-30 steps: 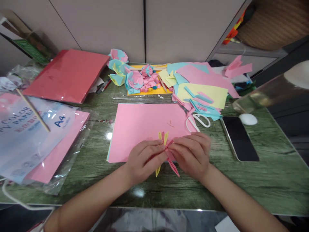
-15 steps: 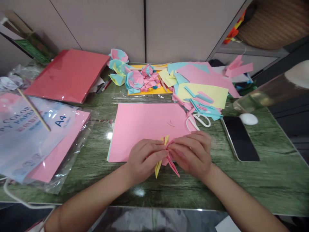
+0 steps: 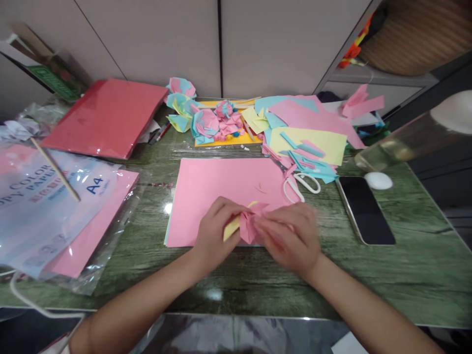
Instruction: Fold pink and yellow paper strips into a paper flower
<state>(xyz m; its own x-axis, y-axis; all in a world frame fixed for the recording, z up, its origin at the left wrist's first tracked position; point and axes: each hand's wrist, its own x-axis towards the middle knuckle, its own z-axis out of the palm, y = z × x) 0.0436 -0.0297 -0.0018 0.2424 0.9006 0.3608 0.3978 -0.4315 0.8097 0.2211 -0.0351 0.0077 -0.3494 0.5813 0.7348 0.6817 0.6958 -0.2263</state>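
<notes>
A small bundle of folded pink and yellow paper strips (image 3: 246,225) is pinched between both my hands, just above the near edge of a large pink sheet (image 3: 221,189) on the green table (image 3: 405,265). My left hand (image 3: 214,236) grips the bundle from the left, fingers curled round it. My right hand (image 3: 291,238) presses on it from the right, slightly blurred by motion. White-handled scissors (image 3: 300,186) lie just beyond my right hand.
A dark phone (image 3: 365,209) lies to the right. Cut paper scraps (image 3: 306,140) and crumpled paper flowers (image 3: 206,120) fill the back. A red paper pack (image 3: 106,118) and an A4 colour paper pack (image 3: 55,206) with a wooden stick (image 3: 55,169) lie to the left.
The strips stuck out upright and downward between my hands; now they are turned and bunched sideways, yellow end pointing left. Both hands shifted slightly up over the pink sheet.
</notes>
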